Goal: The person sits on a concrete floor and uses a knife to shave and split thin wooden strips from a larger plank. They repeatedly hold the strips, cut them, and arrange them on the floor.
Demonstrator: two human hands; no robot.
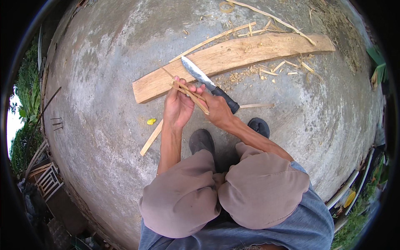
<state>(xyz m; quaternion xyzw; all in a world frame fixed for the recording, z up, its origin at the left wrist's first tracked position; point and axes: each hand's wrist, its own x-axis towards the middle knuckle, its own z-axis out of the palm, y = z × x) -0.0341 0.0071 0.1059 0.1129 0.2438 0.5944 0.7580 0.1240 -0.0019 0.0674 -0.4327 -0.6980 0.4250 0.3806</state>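
Two hands: left hand (178,105) clamped on thin strips (189,93); right hand (216,109) clamped on knife (208,83).
Blade: pointing 11 o'clock, over plank (250,51).
Risk: slip toward left fingers, likely cut.
Cause: fingers close beside edge.

**Grey concrete yard in flat daylight**

The concrete floor (104,62) is stained and mottled, lit evenly with no hard shadows. A long wooden plank (250,52) lies toward its far edge, shavings (237,77) scattered alongside. Green plants (27,96) crowd the left edge, above a slatted wooden frame (48,181). Grass (354,233) borders the near right corner.
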